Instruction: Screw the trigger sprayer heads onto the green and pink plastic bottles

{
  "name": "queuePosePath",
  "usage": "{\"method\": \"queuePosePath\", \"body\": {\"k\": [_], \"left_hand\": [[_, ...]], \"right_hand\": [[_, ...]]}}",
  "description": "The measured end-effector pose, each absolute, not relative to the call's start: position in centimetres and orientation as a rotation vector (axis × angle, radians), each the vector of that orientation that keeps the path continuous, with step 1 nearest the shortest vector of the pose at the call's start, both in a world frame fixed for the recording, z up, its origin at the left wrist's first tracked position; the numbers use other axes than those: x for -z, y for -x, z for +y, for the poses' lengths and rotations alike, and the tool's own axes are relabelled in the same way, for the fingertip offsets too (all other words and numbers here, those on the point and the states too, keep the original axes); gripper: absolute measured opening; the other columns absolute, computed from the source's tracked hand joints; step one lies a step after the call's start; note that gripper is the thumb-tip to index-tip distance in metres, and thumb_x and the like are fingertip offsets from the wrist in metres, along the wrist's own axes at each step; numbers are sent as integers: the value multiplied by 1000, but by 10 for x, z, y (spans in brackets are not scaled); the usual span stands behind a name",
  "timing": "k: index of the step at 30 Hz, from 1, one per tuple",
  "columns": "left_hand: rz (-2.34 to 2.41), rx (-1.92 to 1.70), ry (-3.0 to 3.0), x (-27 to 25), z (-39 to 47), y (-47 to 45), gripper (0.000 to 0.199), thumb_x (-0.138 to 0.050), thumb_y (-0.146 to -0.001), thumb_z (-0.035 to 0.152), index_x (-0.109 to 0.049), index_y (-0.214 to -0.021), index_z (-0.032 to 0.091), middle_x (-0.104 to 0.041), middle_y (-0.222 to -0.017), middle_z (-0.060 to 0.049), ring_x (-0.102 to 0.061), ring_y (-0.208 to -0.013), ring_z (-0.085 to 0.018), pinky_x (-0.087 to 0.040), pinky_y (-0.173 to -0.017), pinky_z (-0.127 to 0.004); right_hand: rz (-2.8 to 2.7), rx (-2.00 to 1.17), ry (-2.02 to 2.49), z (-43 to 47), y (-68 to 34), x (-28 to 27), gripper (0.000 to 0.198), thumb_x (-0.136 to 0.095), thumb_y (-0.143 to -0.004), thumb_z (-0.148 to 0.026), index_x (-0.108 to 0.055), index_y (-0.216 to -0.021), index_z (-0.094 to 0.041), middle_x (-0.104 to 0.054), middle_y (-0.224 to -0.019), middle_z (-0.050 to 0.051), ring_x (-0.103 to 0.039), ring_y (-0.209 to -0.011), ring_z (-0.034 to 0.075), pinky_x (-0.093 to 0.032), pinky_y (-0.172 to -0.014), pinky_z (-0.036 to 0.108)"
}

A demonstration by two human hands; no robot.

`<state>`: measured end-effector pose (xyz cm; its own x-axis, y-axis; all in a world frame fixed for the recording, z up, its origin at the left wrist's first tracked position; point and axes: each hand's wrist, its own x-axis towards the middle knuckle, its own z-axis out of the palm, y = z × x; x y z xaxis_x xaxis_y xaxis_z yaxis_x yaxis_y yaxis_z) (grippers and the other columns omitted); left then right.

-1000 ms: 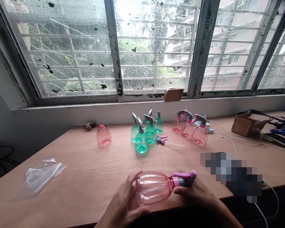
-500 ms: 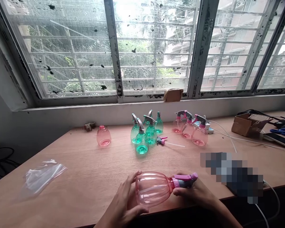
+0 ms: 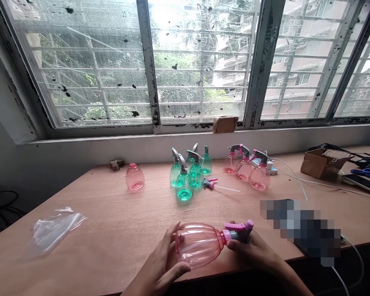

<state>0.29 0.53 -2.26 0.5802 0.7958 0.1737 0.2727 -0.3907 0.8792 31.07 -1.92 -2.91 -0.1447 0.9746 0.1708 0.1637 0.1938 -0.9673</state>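
I see the pink spray bottle [image 3: 200, 243] lying on its side at the bottom centre of the frame, low over the near edge of the wooden table [image 3: 111, 222]. My left hand [image 3: 160, 267] cups its round body, fingers curled against the plastic. My right hand [image 3: 253, 250] wraps the grey and pink trigger head [image 3: 239, 231], fingers closed around it. Further up, centre frame, stand green spray bottles [image 3: 188, 172]; pink ones [image 3: 246, 166] stand to their right.
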Motion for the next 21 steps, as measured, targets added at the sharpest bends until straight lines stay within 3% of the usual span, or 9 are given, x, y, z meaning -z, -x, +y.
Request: {"method": "queuePosePath", "body": {"k": [6, 11, 16, 21], "left_hand": [[946, -799, -2178, 34, 13, 1, 83, -79, -83, 42, -32, -151, 39, -43, -158, -8, -35, -147, -38, -22, -123, -59], [989, -833, -2275, 38, 12, -2, 84, -81, -81, 41, -34, -151, 38, -46, -156, -9, -33, -148, -41, -18, -122, -65], [1064, -893, -2271, 46, 11, -5, 88, -83, -78, 46, -35, -151, 39, -44, -157, -7, -17, -152, -45, -16, -120, -70], [1017, -943, -2290, 46, 13, -6, 88, -83, -78, 40, -34, -151, 38, -46, -155, -8, -31, -148, -42, -21, -122, -63]], "right_hand": [[-1616, -1107, 1068, -23, -309, 18, 33, -71, -83, -53, -61, -82, -21, -55, -76, -1, -49, -74, 20, -41, -68, 30], [-1459, -1120, 1207, -21, -307, 24, 42, -74, -77, -62, -64, -81, -21, -50, -69, -2, -45, -66, 18, -40, -61, 30], [-1306, -1404, 1169, -18, -301, 27, 52, -69, -76, -73, -53, -77, -22, -29, -44, -13, -18, -40, 7, -13, -41, 26], [-1234, -1431, 1206, -18, -297, 26, 57, -68, -71, -78, -52, -77, -24, -29, -40, -14, -16, -35, 6, -10, -36, 24]]}}
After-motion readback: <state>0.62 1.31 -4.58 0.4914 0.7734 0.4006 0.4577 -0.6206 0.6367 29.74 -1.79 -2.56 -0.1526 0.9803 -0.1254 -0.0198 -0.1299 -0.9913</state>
